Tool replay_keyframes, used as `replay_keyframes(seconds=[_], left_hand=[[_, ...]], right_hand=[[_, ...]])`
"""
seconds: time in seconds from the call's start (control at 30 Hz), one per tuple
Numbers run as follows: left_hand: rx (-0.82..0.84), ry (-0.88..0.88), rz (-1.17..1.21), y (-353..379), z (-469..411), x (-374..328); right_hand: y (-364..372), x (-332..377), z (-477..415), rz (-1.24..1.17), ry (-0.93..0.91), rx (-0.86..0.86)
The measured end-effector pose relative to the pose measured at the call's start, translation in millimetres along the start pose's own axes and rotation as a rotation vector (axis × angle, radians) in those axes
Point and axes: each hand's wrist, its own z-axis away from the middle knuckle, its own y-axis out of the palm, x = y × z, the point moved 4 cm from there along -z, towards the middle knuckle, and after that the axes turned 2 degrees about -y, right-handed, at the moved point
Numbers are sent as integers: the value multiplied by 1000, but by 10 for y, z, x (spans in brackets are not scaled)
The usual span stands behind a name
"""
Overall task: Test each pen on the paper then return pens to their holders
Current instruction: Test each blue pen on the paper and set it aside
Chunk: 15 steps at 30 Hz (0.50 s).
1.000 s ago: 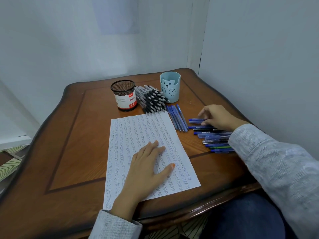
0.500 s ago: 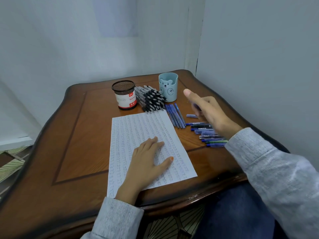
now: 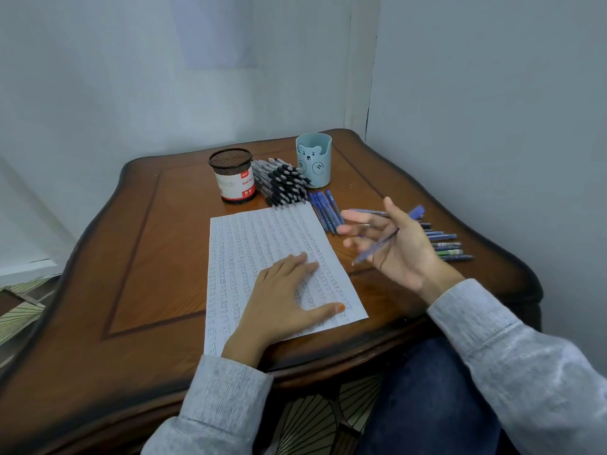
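Observation:
A sheet of paper (image 3: 262, 254) covered in rows of scribbles lies on the wooden table (image 3: 141, 257). My left hand (image 3: 285, 300) lies flat on its lower part. My right hand (image 3: 391, 247) hovers palm up to the right of the paper, with a blue pen (image 3: 376, 246) across its fingers. A black mesh holder (image 3: 233, 178) and a light blue bear holder (image 3: 313, 159) stand at the back. Between them lies a pile of black pens (image 3: 282, 183). Blue pens (image 3: 323, 206) lie beside the paper, and a row of pens (image 3: 446, 246) lies behind my right hand.
The table stands in a corner, with walls close behind and to the right. Its curved front edge (image 3: 328, 366) is near my lap. A loose blue cap (image 3: 416, 212) lies near the row of pens.
My right hand lifted a blue pen from the row on the right, swung toward the paper and turned palm up. My left hand stayed on the paper.

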Motion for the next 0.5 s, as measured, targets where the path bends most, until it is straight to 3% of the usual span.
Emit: replay_keyframes(seconds=[0.17, 0.37, 0.5], left_hand=[[21, -10, -8, 2, -1, 2], [45, -19, -8, -8, -4, -7], [39, -13, -15, -10, -4, -5]], right_hand=[[-128, -262, 121, 205, 89, -108], [-179, -308, 176, 469, -240, -232], [-100, -336, 266, 655, -326, -251]])
